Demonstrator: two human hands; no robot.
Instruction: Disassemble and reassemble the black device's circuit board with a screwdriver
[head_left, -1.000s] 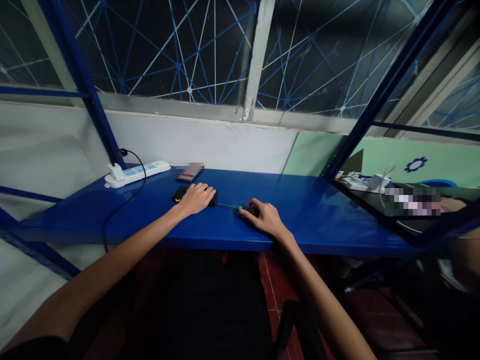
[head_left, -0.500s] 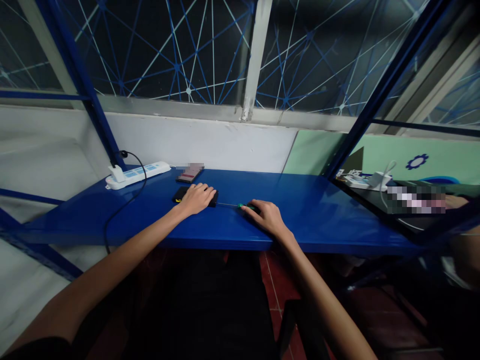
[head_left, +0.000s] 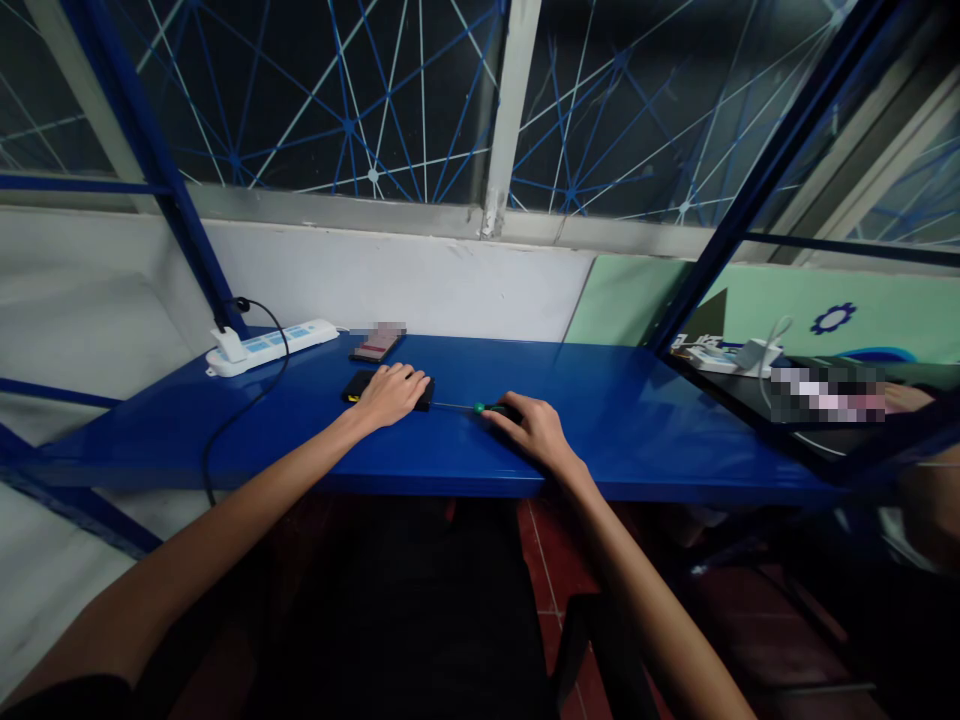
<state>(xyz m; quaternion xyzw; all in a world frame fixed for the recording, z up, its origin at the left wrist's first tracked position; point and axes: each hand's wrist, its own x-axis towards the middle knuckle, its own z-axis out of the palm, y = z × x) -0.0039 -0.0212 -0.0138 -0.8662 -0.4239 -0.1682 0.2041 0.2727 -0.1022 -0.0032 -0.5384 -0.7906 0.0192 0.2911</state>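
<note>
On the blue table lies a flat black box (head_left: 359, 384) with a small yellow mark at its left front. My left hand (head_left: 394, 391) is laid over it, fingers curved across its top and holding it down. My right hand (head_left: 532, 425) is wrapped round the dark handle of a screwdriver (head_left: 480, 408) with a green collar. Its thin metal shaft runs level to the left and meets the right side of the box. Whether the tip sits in a screw is too small to tell.
A phone (head_left: 379, 342) with a blurred screen lies behind the box. At left is a white power strip (head_left: 274, 345), its black cable (head_left: 259, 395) hanging over the front edge. Blue posts frame the table (head_left: 600, 430). At right, another person's hand (head_left: 906, 398) is beside a blurred screen.
The whole view has shifted slightly. The screwdriver handle shows less green than before, as if turned a little in my right hand. My left hand stays on the box.
</note>
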